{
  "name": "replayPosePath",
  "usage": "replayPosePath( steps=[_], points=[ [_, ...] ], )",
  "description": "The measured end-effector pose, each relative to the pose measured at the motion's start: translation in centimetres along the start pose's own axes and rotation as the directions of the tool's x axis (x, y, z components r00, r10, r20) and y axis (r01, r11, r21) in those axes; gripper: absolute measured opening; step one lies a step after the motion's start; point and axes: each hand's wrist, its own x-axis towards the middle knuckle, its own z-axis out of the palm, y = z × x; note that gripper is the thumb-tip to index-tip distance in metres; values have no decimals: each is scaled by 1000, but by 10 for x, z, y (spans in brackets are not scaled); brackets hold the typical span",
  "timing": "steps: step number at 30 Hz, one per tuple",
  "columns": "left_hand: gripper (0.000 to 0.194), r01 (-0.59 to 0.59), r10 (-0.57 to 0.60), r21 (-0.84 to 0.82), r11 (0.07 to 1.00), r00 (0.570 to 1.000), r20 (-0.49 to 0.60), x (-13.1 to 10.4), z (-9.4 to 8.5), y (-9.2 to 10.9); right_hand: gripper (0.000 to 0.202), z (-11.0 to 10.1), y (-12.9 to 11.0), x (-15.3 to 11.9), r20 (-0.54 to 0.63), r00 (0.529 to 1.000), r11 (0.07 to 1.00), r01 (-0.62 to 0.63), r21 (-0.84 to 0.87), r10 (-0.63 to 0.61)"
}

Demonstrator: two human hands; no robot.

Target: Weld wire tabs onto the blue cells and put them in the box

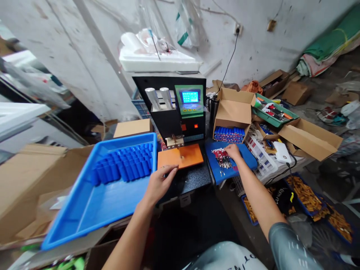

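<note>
My left hand (161, 183) rests at the front edge of an orange board (191, 156), thumb and forefinger stretched toward it with nothing visible between them. The board lies below the electrodes (174, 140) of a black spot welder (191, 129) with a lit screen (190, 96). On a blue stand at the right, my right hand (233, 151) pinches at the upper end of a row of wire leads (222, 158). These are red and black with white tips and metal ends. The fingertips partly hide the lead they touch.
Left of the welder stands a blue tray (98, 210) with many blue-wrapped cells (123, 163). An open cardboard box (234, 108) holds more blue cells. Beyond it are a green bin (277, 112), a white plastic crate (260, 157) and a white power bank (282, 153).
</note>
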Motion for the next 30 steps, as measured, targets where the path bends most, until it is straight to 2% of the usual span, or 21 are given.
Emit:
replayPosePath(
  steps=[4, 9, 13, 15, 19, 24, 27, 30],
  points=[
    [37, 8, -8, -15, 1000, 1000, -7, 0, 0, 2, 23, -2, 1, -8, -132, 991, 947, 24, 320, 20],
    [34, -3, 2, -27, 1000, 1000, -23, 0, 0, 4, 29, -18, -15, -22, -194, 974, 750, 42, 660, 117],
    [33, -47, 46, -15, 999, 998, -39, 1, -1, 6, 31, -36, -39, -32, -324, 940, 642, 181, 745, 111],
    [31, -81, 80, -17, 997, 995, -64, 0, 2, 10, 31, -41, -55, -40, -345, 934, 605, 221, 765, 95],
    [27, -166, 160, -45, 985, 980, -118, -3, 17, 31, 28, -30, -90, -68, -243, 969, 472, 194, 860, 44],
    [23, -234, 232, 3, 972, 962, -144, -1, 48, 61, 29, 9, -130, -107, -51, 999, 356, 48, 933, -3],
    [23, -209, 219, 83, 974, 964, -152, 1, 58, 65, 30, 29, -146, -123, 6, 1000, 331, 3, 943, -27],
    [20, -166, 187, 123, 978, 966, -180, 0, 61, 60, 30, 42, -155, -131, 34, 999, 328, -23, 944, -31]
  ],
)
